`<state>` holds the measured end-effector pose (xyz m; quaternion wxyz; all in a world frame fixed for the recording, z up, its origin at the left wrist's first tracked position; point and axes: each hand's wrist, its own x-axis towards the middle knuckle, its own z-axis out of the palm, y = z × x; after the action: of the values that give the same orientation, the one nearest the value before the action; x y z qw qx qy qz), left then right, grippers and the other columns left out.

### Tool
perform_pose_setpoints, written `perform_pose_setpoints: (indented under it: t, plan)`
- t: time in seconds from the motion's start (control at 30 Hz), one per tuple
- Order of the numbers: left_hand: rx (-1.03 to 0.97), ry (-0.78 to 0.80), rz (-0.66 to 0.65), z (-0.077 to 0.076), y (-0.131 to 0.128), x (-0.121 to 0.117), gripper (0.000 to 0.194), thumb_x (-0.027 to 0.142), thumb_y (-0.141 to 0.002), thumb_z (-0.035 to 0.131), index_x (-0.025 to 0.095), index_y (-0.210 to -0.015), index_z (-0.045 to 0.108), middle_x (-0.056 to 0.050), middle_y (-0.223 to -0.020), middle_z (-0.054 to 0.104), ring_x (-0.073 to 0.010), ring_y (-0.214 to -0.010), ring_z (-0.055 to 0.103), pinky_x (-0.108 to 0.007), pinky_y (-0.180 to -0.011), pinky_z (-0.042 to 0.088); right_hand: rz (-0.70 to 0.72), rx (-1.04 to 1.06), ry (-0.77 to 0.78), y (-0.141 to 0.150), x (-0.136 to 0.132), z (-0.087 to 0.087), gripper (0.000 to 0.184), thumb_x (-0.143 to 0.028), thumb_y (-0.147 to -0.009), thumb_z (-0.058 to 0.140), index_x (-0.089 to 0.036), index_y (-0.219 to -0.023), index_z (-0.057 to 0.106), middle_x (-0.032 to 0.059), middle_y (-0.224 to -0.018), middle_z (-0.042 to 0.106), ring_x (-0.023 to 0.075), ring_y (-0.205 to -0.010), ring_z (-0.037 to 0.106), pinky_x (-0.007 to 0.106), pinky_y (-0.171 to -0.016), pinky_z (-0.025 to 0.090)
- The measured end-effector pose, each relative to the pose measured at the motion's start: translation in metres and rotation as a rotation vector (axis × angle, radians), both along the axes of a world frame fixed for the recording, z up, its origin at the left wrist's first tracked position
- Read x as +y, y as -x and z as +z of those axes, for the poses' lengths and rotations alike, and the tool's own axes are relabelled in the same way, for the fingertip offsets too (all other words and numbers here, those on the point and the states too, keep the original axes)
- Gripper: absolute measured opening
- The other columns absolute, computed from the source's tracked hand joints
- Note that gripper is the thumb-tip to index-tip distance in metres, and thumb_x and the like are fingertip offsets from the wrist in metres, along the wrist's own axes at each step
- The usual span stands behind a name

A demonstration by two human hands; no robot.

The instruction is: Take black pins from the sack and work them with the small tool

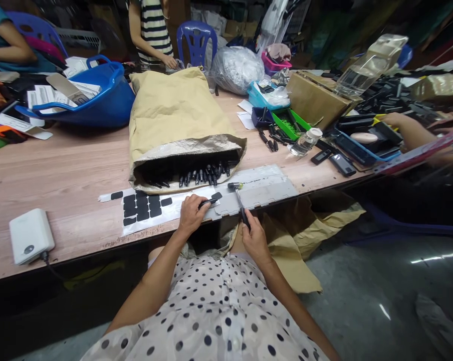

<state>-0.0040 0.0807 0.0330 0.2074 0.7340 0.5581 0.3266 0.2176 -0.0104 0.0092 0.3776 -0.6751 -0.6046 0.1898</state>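
Note:
My left hand (pixel 191 214) rests at the table's front edge, fingers closed on a slim black pen-like piece (pixel 210 200) with a black pad at its tip. My right hand (pixel 253 238) grips the black handle of a small screwdriver (pixel 238 201), whose yellow-tipped end lies on a grey flat sheet (pixel 260 188). Left of my hands lies a white backing sheet with several black foam pads (pixel 142 206). Just beyond, a brown paper sack (pixel 174 120) lies on its side, its mouth open toward me and full of black pen-like parts (pixel 196 175).
A white power bank (pixel 30 234) sits at front left. A blue tub (pixel 98 95) of cards stands back left. Trays, a green bin (pixel 288 123), a small bottle (pixel 305 142) and cardboard box (pixel 312 98) crowd the right, where another person's arm (pixel 410 128) reaches. People stand behind the table.

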Motion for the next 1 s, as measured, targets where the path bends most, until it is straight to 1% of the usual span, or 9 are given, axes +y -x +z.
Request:
perform_pose_setpoints:
  t: [0.17, 0.27, 0.37, 0.47, 0.53, 0.6, 0.73, 0.9, 1.0]
  plan:
    - [-0.077, -0.124, -0.150, 0.006, 0.001, -0.029, 0.025, 0.036, -0.099, 0.048, 0.022, -0.100, 0.069, -0.005, -0.088, 0.068, -0.0210, -0.084, 0.061, -0.034, -0.078, 0.050, -0.002, -0.011, -0.008, 0.001, 0.000, 0.001, 0.055, -0.023, -0.092, 0.041, -0.022, -0.146, 0.053, 0.0107, -0.112, 0.066, 0.0243, -0.108, 0.063, 0.040, -0.097, 0.055]
    - [-0.121, -0.122, -0.301, -0.001, -0.001, -0.059, 0.028, 0.037, -0.100, 0.046, 0.022, -0.105, 0.068, -0.005, -0.089, 0.070, -0.0193, -0.081, 0.066, -0.031, -0.075, 0.053, -0.010, -0.019, -0.012, 0.002, 0.000, 0.002, 0.055, -0.023, -0.092, 0.041, -0.022, -0.145, 0.054, 0.0114, -0.113, 0.066, 0.0251, -0.111, 0.063, 0.040, -0.097, 0.055]
    - [-0.083, 0.039, -0.289, -0.014, -0.002, -0.080, 0.026, 0.038, -0.099, 0.047, 0.024, -0.105, 0.068, -0.005, -0.092, 0.073, -0.0207, -0.082, 0.070, -0.030, -0.073, 0.054, -0.009, -0.029, -0.013, 0.003, 0.001, 0.003, 0.056, -0.022, -0.092, 0.041, -0.023, -0.147, 0.052, 0.0112, -0.115, 0.066, 0.0251, -0.111, 0.063, 0.040, -0.096, 0.055]
    - [0.037, 0.319, -0.210, -0.024, -0.004, -0.087, 0.021, 0.034, -0.095, 0.051, 0.026, -0.105, 0.069, -0.003, -0.087, 0.074, -0.0244, -0.078, 0.071, -0.032, -0.066, 0.052, -0.004, -0.033, -0.008, 0.002, 0.001, 0.003, 0.057, -0.021, -0.092, 0.042, -0.023, -0.148, 0.051, 0.0109, -0.114, 0.067, 0.0248, -0.109, 0.063, 0.040, -0.096, 0.056]
    - [0.123, 0.466, -0.219, -0.025, -0.006, -0.088, 0.018, 0.031, -0.091, 0.057, 0.026, -0.103, 0.069, -0.003, -0.078, 0.073, -0.0261, -0.073, 0.071, -0.031, -0.062, 0.049, -0.007, -0.033, -0.005, 0.002, 0.002, 0.003, 0.057, -0.020, -0.091, 0.042, -0.023, -0.148, 0.051, 0.0109, -0.114, 0.067, 0.0248, -0.109, 0.063, 0.040, -0.096, 0.055]
    - [0.135, 0.505, -0.255, -0.020, -0.009, -0.086, 0.015, 0.030, -0.087, 0.061, 0.025, -0.097, 0.070, -0.002, -0.071, 0.070, -0.0249, -0.068, 0.069, -0.030, -0.059, 0.046, -0.011, -0.032, -0.004, 0.003, 0.002, 0.004, 0.057, -0.020, -0.091, 0.042, -0.023, -0.147, 0.051, 0.0110, -0.114, 0.067, 0.0250, -0.109, 0.063, 0.041, -0.098, 0.055]
    - [-0.069, 0.302, -0.190, 0.003, -0.017, -0.065, 0.018, 0.036, -0.091, 0.057, 0.022, -0.089, 0.068, 0.002, -0.063, 0.064, -0.0167, -0.057, 0.060, -0.027, -0.058, 0.044, -0.012, -0.026, -0.010, 0.004, 0.002, 0.004, 0.057, -0.020, -0.090, 0.042, -0.022, -0.146, 0.053, 0.0110, -0.113, 0.067, 0.0253, -0.110, 0.063, 0.041, -0.098, 0.055]
    - [-0.157, -0.097, 0.261, 0.026, -0.012, 0.004, 0.017, 0.037, -0.089, 0.061, 0.022, -0.098, 0.063, -0.001, -0.082, 0.063, -0.0174, -0.073, 0.060, -0.030, -0.069, 0.050, -0.003, -0.041, -0.032, 0.002, 0.002, 0.001, 0.056, -0.020, -0.091, 0.042, -0.024, -0.146, 0.053, 0.0100, -0.110, 0.067, 0.0251, -0.108, 0.063, 0.041, -0.098, 0.055]
    - [-0.066, -0.157, 0.481, 0.024, -0.003, 0.048, 0.023, 0.031, -0.081, 0.070, 0.022, -0.101, 0.061, -0.005, -0.093, 0.061, -0.0241, -0.090, 0.060, -0.038, -0.082, 0.051, 0.017, -0.048, -0.040, 0.001, 0.003, -0.001, 0.056, -0.020, -0.091, 0.042, -0.024, -0.146, 0.053, 0.0102, -0.112, 0.067, 0.0247, -0.109, 0.062, 0.042, -0.099, 0.055]
